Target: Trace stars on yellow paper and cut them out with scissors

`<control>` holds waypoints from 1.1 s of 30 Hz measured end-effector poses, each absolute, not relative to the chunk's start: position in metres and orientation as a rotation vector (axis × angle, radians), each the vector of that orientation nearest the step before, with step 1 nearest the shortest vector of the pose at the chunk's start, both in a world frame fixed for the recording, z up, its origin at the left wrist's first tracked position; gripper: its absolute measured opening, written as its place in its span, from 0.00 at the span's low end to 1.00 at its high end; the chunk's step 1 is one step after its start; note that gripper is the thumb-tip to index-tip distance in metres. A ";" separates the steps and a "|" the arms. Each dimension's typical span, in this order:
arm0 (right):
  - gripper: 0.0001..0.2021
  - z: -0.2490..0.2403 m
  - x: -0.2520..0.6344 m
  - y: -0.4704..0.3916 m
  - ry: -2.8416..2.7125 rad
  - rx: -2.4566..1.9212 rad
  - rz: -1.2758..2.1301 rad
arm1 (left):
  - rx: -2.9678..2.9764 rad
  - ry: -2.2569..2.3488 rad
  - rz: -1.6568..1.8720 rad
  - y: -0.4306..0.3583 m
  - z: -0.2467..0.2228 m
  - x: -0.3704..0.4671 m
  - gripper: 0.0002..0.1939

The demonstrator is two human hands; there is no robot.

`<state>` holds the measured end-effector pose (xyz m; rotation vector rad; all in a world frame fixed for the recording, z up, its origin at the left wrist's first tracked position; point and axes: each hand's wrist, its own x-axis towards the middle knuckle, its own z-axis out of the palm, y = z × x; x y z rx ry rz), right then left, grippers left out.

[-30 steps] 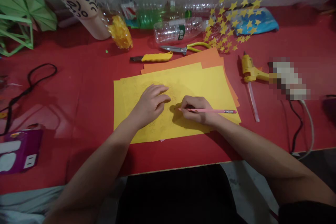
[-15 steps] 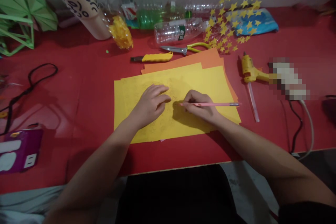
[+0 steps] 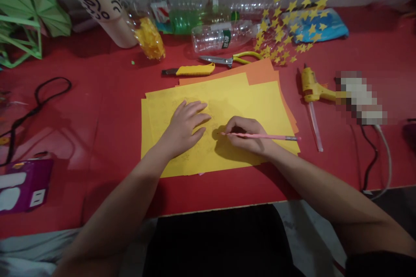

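Observation:
Yellow paper sheets (image 3: 253, 99) lie overlapping on the red table, with orange paper (image 3: 256, 72) showing from beneath at the back. Faint dark pencil marks cover parts of the top sheet. My left hand (image 3: 188, 124) rests on it, palm down, fingers spread. Closed in a writing grip, my right hand (image 3: 247, 134) holds a pink pencil (image 3: 269, 136). The pencil's point is at the sheet, right of my left fingertips, and its eraser end points to the right. Whatever is drawn under my hands is hidden.
Behind the paper lie a yellow utility knife (image 3: 195, 70), scissors (image 3: 217, 60) and clear plastic bottles (image 3: 211, 40). Yellow paper stars (image 3: 292, 6) stand at the back right. A yellow glue gun (image 3: 310, 86) is on the right, a purple box (image 3: 29, 181) on the left.
The pencil has tilted, its eraser end now lower and its point slightly left. My left fingers have spread a little wider, and the top sheet has shifted slightly left.

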<state>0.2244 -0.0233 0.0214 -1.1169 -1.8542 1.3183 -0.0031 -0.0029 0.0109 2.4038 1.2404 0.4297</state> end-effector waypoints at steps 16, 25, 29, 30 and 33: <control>0.05 0.015 0.222 -0.022 -1.972 -1.106 1.261 | 2.375 1.217 0.398 -0.005 0.013 -0.001 0.12; 0.06 0.010 0.221 -0.021 -2.003 -1.097 1.200 | 2.376 1.223 0.389 -0.004 0.014 -0.001 0.13; 0.06 0.012 0.220 -0.021 -1.977 -1.138 1.177 | 2.389 1.222 0.386 -0.004 0.014 -0.001 0.14; 0.06 0.012 0.220 -0.021 -1.973 -1.146 1.173 | 2.391 1.222 0.384 -0.004 0.014 -0.001 0.14; 0.06 0.013 0.220 -0.022 -1.945 -1.159 1.159 | 2.394 1.222 0.378 -0.004 0.014 -0.001 0.14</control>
